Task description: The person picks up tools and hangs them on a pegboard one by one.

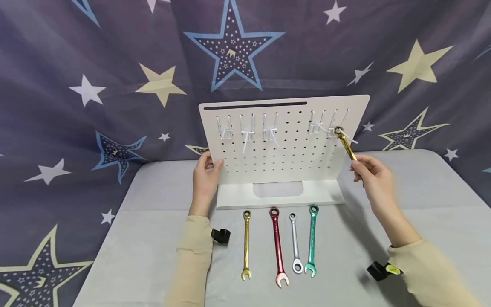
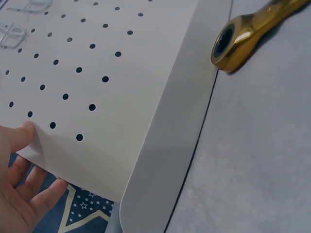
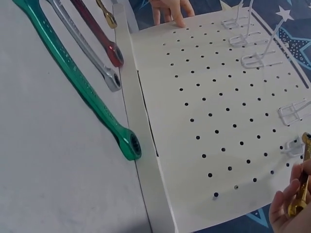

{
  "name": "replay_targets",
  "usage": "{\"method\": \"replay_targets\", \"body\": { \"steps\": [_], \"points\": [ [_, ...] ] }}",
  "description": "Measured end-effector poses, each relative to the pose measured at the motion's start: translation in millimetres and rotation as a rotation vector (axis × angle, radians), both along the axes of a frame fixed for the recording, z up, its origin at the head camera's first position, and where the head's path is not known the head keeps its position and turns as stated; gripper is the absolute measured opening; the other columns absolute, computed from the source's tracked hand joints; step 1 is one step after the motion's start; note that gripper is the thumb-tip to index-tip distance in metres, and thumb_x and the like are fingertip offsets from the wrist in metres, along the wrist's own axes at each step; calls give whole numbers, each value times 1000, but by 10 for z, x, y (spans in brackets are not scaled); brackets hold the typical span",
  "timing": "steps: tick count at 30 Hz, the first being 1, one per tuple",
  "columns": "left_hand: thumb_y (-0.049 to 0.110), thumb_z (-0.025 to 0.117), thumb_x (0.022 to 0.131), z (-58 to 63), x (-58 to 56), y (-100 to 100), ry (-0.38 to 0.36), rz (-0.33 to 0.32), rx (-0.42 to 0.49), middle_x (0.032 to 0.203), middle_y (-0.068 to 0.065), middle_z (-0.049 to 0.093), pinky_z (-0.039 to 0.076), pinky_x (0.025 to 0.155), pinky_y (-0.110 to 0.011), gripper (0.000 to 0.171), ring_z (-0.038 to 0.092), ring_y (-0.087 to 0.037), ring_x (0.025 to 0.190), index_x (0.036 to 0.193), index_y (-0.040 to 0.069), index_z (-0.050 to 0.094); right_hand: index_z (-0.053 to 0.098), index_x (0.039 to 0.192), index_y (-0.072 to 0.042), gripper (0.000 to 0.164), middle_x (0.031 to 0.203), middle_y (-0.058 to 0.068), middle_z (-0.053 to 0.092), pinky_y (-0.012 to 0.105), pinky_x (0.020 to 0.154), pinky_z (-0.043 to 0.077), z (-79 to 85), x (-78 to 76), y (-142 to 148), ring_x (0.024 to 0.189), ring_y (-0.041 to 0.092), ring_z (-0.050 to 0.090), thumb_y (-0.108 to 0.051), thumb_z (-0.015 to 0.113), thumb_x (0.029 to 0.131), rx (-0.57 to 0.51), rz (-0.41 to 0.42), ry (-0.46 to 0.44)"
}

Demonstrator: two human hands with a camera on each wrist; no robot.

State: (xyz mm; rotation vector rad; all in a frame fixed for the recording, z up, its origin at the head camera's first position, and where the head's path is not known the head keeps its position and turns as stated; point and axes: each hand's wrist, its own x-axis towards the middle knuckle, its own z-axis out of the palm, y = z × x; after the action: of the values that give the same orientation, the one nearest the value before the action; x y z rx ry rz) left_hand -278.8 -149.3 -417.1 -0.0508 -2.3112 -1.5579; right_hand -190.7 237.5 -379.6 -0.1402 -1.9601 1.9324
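Observation:
A white pegboard (image 1: 276, 164) stands upright on its base. My left hand (image 1: 204, 181) holds its left edge, with the thumb on the front face and the fingers behind, as the left wrist view shows. At the board's right side, my right hand (image 1: 373, 179) grips a gold combination wrench (image 1: 347, 146) by its lower part. The wrench tilts, its ring end up at the rightmost white hook (image 1: 350, 136), whose prong overlaps the ring in the head view. In the right wrist view the fingers (image 3: 291, 194) curl around the wrench.
On the grey table before the board lie another gold wrench (image 1: 246, 245), a red wrench (image 1: 278, 245), a silver wrench (image 1: 294, 238) and a green wrench (image 1: 312, 238). More white hooks (image 1: 247, 134) line the board's upper part. A star-patterned cloth (image 1: 115, 85) hangs behind.

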Motion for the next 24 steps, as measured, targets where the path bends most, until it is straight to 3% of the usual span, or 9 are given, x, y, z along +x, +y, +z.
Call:
{"method": "replay_targets", "body": {
  "steps": [6, 15, 20, 24],
  "points": [
    [17, 65, 97, 14, -16, -33, -10, -7, -7, 111, -15, 65, 50, 89, -39, 34, 60, -27, 102, 128, 7, 56, 68, 101, -12, 5, 74, -9, 65, 16, 45, 35, -59, -128, -27, 57, 5, 51, -12, 65, 97, 54, 6, -13],
    [18, 65, 98, 10, -1, 3, -23, -15, 8, 111, -14, 65, 50, 89, -38, 33, 60, -26, 103, 128, 7, 57, 65, 104, -6, 8, 76, -12, 68, 15, 57, 49, -179, -272, -19, 65, 3, 62, -10, 63, 98, 142, 6, -10],
    [17, 65, 98, 19, 9, 4, -20, -6, 8, 111, -15, 65, 50, 89, -39, 33, 60, -27, 103, 128, 6, 56, 62, 109, 8, 19, 76, -14, 68, 14, 62, 51, -262, -372, -36, 67, 2, 64, -8, 63, 98, 174, 12, 12],
    [17, 65, 97, 21, 4, 3, -20, -8, 11, 111, -15, 65, 50, 88, -39, 34, 60, -27, 103, 128, 6, 56, 59, 109, 17, 22, 75, -13, 68, 13, 65, 51, -236, -395, -81, 68, 1, 64, -2, 62, 97, 188, 7, 45]
  ]
}}
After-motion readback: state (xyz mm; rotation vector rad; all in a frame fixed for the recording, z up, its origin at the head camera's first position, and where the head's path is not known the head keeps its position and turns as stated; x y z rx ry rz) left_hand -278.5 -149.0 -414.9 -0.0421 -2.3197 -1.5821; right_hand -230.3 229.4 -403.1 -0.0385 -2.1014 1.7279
